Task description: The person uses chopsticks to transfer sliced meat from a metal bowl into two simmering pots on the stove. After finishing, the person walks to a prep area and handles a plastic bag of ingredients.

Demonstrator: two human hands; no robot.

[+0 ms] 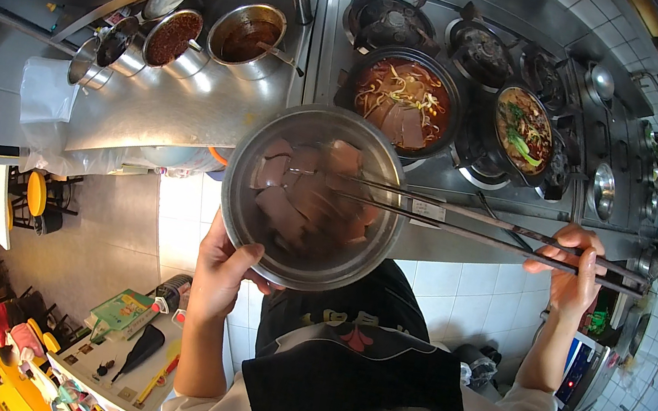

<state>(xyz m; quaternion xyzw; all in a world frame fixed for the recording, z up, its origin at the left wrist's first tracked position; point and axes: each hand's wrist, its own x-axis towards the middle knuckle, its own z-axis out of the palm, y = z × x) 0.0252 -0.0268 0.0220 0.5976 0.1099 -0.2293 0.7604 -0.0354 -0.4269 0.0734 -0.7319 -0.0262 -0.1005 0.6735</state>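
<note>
My left hand (227, 263) grips the rim of a round metal bowl (309, 279), its thumb over the edge. Inside lie several smooth brownish-red slabs (281, 211), perhaps blood curd, partly in liquid. My right hand (573, 268) is closed around a pair of long dark chopsticks (496, 223), whose tips reach in among the slabs. Just beyond the bowl, a black pot (457, 97) of red broth sits on the stove. Similar slabs (403, 125) lie in it beside bean sprouts.
Another pot (556, 129) with green vegetables stands on the stove at right. Bare burners (395, 21) are behind. On the steel counter (215, 116) at left are several metal sauce pots (254, 68), one with a ladle. A side table (88, 365) stands at lower left.
</note>
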